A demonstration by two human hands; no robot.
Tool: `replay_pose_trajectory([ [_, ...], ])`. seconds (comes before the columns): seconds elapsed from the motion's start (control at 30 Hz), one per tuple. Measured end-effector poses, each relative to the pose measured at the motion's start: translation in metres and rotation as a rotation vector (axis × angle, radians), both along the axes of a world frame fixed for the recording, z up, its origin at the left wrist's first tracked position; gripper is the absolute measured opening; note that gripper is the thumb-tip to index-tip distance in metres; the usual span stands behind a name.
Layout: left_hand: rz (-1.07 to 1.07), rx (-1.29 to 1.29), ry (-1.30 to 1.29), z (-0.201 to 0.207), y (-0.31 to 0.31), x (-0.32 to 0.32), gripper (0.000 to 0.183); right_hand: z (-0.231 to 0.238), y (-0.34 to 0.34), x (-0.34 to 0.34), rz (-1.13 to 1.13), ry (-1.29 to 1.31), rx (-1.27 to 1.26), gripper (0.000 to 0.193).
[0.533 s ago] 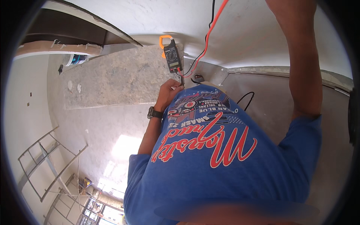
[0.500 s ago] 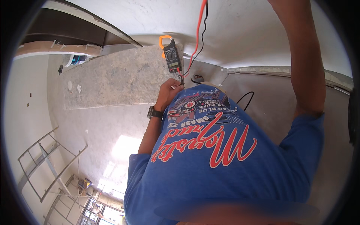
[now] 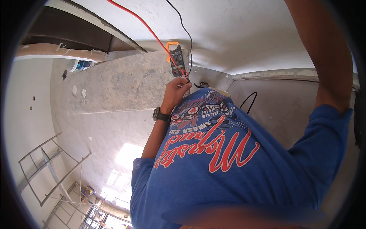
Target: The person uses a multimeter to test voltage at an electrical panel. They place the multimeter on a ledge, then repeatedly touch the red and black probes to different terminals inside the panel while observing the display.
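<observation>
My left hand [image 3: 177,91], with a watch [image 3: 161,115] at its wrist, is closed in a pinch at the lower end of a black clamp meter [image 3: 176,59] with an orange jaw. Between the fingertips is a short dark cord coming from the meter; its far part is hidden. From the meter's base a red test lead [image 3: 149,32] runs up and left across the meter's face, and a black test lead [image 3: 186,32] curves upward. Both leave at the top edge. My right forearm [image 3: 328,57] reaches up past the top edge, so that hand is out of sight.
A rough grey concrete slab [image 3: 122,82] lies under and left of the meter. Beyond it stands a white wall [image 3: 240,26]. Metal scaffold frames [image 3: 53,168] are at lower left, a white bucket [image 3: 79,65] at far left. A black cable loop [image 3: 249,102] shows right of my shirt.
The test leads have swung left at the top and spread apart, the red one now crossing the meter. My left hand has moved slightly right and closer to the meter's base. My right arm has shifted right.
</observation>
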State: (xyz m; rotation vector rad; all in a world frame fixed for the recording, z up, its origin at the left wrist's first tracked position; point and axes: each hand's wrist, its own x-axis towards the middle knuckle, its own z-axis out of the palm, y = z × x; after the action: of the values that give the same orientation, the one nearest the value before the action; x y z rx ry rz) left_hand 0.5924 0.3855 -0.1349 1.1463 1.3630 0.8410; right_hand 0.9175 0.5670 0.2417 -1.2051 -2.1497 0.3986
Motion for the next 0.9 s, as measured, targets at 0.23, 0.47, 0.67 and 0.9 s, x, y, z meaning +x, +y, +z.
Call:
replay_pose_trajectory([
  [0.23, 0.08, -0.011, -0.013, 0.025, 0.032, 0.014, 0.017, -0.005, 0.013, 0.057, -0.072, -0.031, -0.087, 0.021],
  [0.47, 0.062, 0.078, 0.026, 0.064, 0.069, 0.003, 0.026, -0.002, 0.018, 0.091, -0.098, -0.049, -0.134, 0.02],
  [0.67, 0.102, 0.15, -0.026, 0.109, 0.1, -0.019, 0.018, 0.016, 0.027, 0.107, -0.1, -0.064, -0.162, 0.02],
  [0.9, 0.05, 0.28, -0.062, 0.176, 0.132, -0.05, 0.016, 0.041, 0.032, 0.127, -0.116, -0.095, -0.193, 0.02],
])
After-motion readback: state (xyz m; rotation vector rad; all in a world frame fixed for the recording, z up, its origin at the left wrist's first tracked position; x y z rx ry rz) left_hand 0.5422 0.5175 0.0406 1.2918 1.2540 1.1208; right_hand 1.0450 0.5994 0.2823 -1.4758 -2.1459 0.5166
